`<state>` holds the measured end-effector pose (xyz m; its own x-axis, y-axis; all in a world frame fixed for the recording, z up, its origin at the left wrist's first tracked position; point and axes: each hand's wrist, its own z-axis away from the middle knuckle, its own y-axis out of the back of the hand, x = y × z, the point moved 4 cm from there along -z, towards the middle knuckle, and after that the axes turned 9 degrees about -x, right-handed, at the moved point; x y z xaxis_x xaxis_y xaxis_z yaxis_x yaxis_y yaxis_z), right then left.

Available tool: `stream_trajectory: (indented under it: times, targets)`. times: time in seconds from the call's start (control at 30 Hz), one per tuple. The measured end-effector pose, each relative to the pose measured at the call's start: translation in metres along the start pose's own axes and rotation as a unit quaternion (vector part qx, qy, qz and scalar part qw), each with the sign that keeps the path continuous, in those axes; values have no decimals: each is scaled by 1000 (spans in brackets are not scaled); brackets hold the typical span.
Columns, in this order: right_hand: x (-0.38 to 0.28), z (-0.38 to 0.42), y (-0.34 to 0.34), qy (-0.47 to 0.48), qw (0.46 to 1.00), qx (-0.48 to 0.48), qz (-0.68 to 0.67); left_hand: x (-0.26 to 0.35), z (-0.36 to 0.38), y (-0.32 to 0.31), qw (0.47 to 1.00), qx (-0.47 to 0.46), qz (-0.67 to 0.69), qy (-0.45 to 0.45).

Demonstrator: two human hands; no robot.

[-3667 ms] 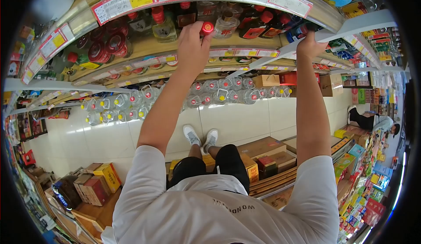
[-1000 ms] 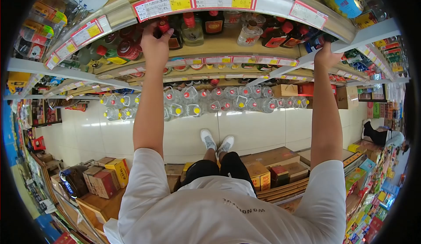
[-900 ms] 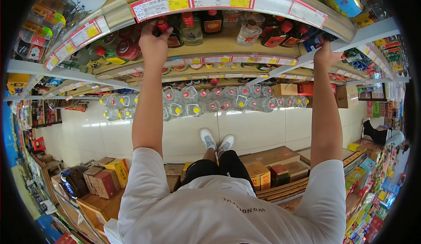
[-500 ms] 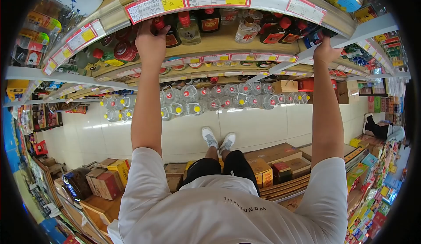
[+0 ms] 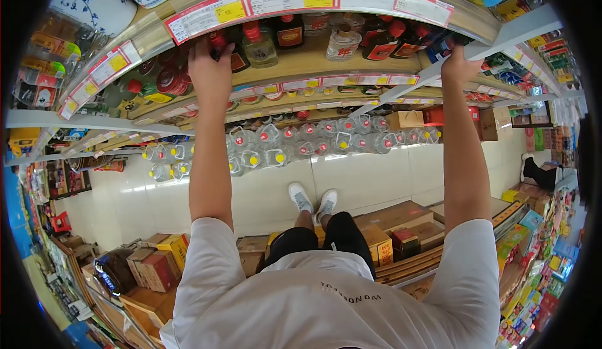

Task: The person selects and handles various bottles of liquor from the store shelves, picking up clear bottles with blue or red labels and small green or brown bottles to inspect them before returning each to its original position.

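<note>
My left hand (image 5: pixel 211 70) reaches under the shelf's front edge at upper left. Its fingers are closed around the red top of a bottle (image 5: pixel 217 41), mostly hidden by the hand. Beside it stand a dark bottle (image 5: pixel 239 59), a clear bottle with a red cap (image 5: pixel 258 49) and another dark bottle with a red label (image 5: pixel 290 34). On the right, my right hand (image 5: pixel 461 68) is curled at the grey shelf upright (image 5: pixel 486 49), close to a dark bluish item (image 5: pixel 440 48). What its fingers hold is hidden.
A price-tag strip (image 5: pixel 276 1) runs along the shelf edge above my hands. Lower shelves (image 5: pixel 326 83) sit beneath. Large clear jugs (image 5: pixel 269 137) line the floor. Behind me are cardboard boxes (image 5: pixel 395 217). At far right a person's dark-clad leg (image 5: pixel 538 172) shows.
The view has shifted slightly, so the shelf and its bottles appear a little further left. Both hands stay at nearly the same spots on the shelf.
</note>
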<state>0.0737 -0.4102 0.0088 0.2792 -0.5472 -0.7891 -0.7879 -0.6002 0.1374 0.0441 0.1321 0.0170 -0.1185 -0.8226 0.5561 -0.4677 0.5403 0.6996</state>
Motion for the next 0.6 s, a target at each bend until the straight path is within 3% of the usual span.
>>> stream_trajectory:
  times: [0.1,0.13,0.2,0.27,0.33,0.4,0.5,0.6]
  targets:
    - [-18,8,-6,-39,993,7,-109,2,9,0,999,22,-4,26]
    - [-19,9,-10,-46,983,1,-176,7,17,4,995,96,-33,-15]
    - [-6,3,-7,-23,993,-7,-116,23,42,3,964,232,-86,-101]
    - [10,-2,0,19,1000,11,-15,48,69,-22,977,133,-14,-164]
    - [0,1,2,17,1000,20,2,91,88,-58,986,-12,90,-141]
    - [-21,9,-1,-35,999,13,-33,121,82,-92,963,-51,239,-112]
    - [-14,2,-1,29,999,-6,-10,131,63,-137,953,-90,288,-23]
    - [-19,6,-5,-6,996,-4,-89,135,49,-165,940,-98,327,-13]
